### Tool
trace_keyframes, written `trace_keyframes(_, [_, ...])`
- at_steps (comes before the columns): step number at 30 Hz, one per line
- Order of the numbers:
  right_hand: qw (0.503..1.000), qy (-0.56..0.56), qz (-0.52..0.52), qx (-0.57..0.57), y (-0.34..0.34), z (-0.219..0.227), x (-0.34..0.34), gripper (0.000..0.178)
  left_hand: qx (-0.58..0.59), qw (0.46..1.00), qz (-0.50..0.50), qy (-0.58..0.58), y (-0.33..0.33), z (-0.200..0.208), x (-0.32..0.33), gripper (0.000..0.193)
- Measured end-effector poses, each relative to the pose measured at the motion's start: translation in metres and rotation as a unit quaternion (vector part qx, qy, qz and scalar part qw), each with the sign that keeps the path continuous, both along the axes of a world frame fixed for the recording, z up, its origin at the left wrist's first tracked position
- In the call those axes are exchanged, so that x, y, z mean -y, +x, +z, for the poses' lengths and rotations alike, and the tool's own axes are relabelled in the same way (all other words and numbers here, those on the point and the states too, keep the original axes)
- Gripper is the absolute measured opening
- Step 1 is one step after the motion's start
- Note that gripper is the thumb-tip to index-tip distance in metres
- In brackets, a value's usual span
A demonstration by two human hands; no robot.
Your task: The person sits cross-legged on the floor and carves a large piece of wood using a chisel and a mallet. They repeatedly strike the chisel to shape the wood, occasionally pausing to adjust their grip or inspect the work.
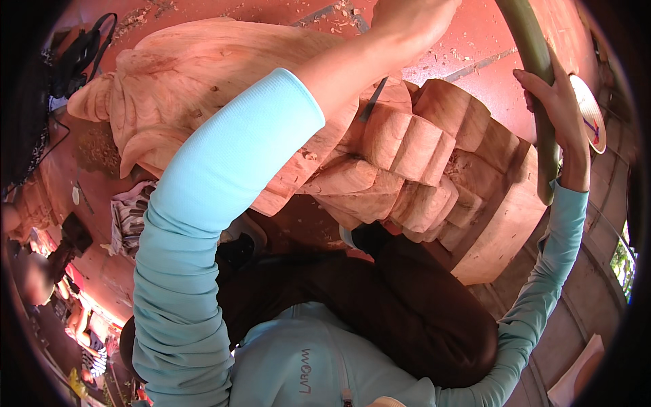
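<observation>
A large pale-brown wood carving [224, 57] lies across in front of my crossed legs, with blocky, stepped shapes at its right end. My left hand [415, 15] reaches over it, closed, with its fingers partly cut off by the top edge. The dark flat blade of a chisel [373, 100] points from that hand down to the carving, near the blocks; its handle is hidden behind my wrist. At the right, my right hand [560, 98] is closed around a long, thick, greenish wooden club [527, 42], held upright beyond the carving's right end.
Wood shavings [132, 20] are scattered over the red tiled floor [468, 34]. A dark bag with straps [74, 57] lies at the far left, and a crumpled patterned cloth [130, 217] beside the carving. A pale oval object [587, 114] is at the right. Other people [85, 336] sit at lower left.
</observation>
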State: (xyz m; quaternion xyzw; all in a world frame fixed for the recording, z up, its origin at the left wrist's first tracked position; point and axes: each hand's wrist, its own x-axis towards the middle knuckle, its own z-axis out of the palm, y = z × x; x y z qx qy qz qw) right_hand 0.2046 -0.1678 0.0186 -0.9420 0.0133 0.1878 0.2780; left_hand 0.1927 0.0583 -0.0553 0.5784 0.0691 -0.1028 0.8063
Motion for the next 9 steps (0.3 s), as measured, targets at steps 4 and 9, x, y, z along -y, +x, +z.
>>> trace_keyframes(4, [0.999, -0.008, 0.019, 0.028, 0.003, 0.006, -0.002, 0.067, -0.011, 0.999, 0.028, -0.015, -0.001, 0.000, 0.000, 0.029])
trace_keyframes(9, [0.997, -0.074, 0.032, -0.004, 0.003, 0.014, -0.021, 0.068, 0.005, 0.998, 0.061, 0.011, 0.000, -0.007, 0.002, 0.029])
